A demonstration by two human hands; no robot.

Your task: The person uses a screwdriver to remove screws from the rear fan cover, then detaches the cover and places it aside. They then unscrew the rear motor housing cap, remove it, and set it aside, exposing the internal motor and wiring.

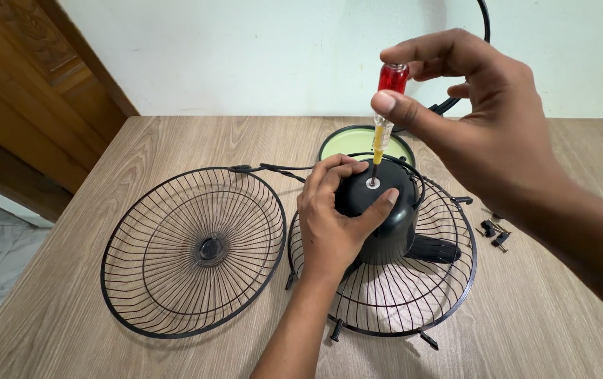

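- Head view, near edge first: the left hand [336, 217] reaches up from six o'clock, its fingers [329, 172] clenched around the black motor housing [386, 210], thumb pressed to the housing's top face beside a silvery centre fitting [372, 182].
- That housing sits in the rear wire guard [414, 295], which lies on the wooden surface [540, 323] right of centre; were the left hand's grasp to loosen, the round housing would likely rock in the springy wire and throw the tool off its mark.
- At nine o'clock from the housing, the front wire guard [196, 253] lies apart on the surface, dished side up; a black strip [273, 168] runs from its top rim towards the housing.
- At three o'clock, several small black clips [494, 231] lie loose near the guard's rim; a sweep of the right forearm could scatter them off the surface.
- Above, the right hand [484, 133] pinches the red handle of a screwdriver [384, 119] between thumb and fingertips, shaft upright, tip on the centre fitting.
- That light grasp at the handle's top looks the main hazard: any tilt may let the tip skid towards the left thumb.
- Farthest, at twelve o'clock, a pale green round base [347, 144] and a black cable [484, 28] sit against the wall.
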